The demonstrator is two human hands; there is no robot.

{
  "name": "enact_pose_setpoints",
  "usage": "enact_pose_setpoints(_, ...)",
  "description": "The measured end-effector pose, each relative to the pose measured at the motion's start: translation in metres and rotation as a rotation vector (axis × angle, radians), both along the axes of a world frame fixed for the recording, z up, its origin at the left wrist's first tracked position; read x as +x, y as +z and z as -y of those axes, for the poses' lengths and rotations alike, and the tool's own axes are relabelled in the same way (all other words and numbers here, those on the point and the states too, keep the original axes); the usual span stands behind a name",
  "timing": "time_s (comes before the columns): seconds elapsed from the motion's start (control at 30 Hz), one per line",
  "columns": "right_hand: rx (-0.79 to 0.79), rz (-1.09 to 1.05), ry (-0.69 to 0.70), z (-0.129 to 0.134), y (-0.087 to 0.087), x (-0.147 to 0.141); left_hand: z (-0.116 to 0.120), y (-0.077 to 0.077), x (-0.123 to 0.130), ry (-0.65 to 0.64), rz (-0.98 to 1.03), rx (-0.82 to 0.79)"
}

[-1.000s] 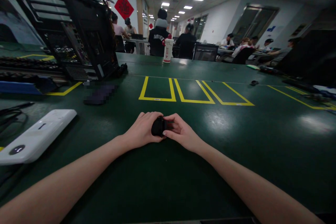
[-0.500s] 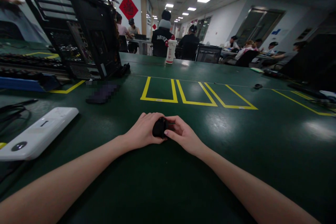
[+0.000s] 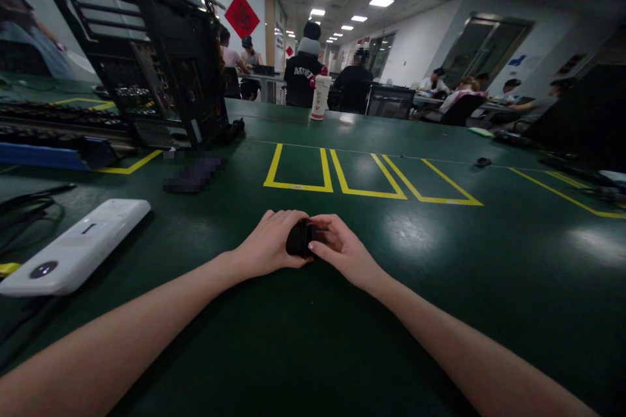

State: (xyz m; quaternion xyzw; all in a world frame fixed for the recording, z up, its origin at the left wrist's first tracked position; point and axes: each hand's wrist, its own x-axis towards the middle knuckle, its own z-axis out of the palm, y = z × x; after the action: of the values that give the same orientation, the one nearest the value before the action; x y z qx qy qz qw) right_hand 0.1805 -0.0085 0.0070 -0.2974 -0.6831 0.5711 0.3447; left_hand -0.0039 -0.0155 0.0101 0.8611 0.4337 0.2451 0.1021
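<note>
A small black object [image 3: 297,239], rounded on its left side with a flat right edge, is between my two hands near the middle of the green table [image 3: 313,339]. My left hand [image 3: 268,241] wraps round its left side, thumb below and fingers over the top. From the right, my right hand [image 3: 342,247] touches its edge with thumb and fingertips, the fingers curved. The object's exact kind cannot be made out, since my left palm hides part of it. Beyond the hands, yellow tape outlines [image 3: 298,187] mark the tabletop.
A white power bank-like device [image 3: 92,238] and black cables [image 3: 29,208] lie at left. Behind them stand an open black computer case [image 3: 180,71] and a blurred dark item [image 3: 194,174]. A white bottle [image 3: 320,96] stands at the far edge. Several people sit beyond.
The whole view has shifted very slightly to the right. Both hands keep the same hold on the black object.
</note>
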Motion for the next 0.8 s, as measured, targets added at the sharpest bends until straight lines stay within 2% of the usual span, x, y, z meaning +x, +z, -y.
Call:
enact_pose_setpoints(0.27,0.027,0.011,0.031,0.0026,-0.0032,0.0017,-0.0004,-0.0002,-0.0018,0.010,-0.003,-0.021)
enact_pose_setpoints(0.47,-0.012,-0.006,0.021,0.0031,-0.0020,0.0003,0.0005,0.0021,-0.0006,-0.004,0.008,-0.029)
enact_pose_setpoints(0.67,-0.002,0.015,-0.152,-0.0013,-0.0040,0.0042,0.0003,0.0028,-0.0008,0.005,0.002,-0.019)
enact_pose_setpoints(0.8,-0.075,-0.031,-0.072,-0.0048,-0.0030,0.0023,-0.0003,0.0014,-0.0013,0.014,0.008,-0.005)
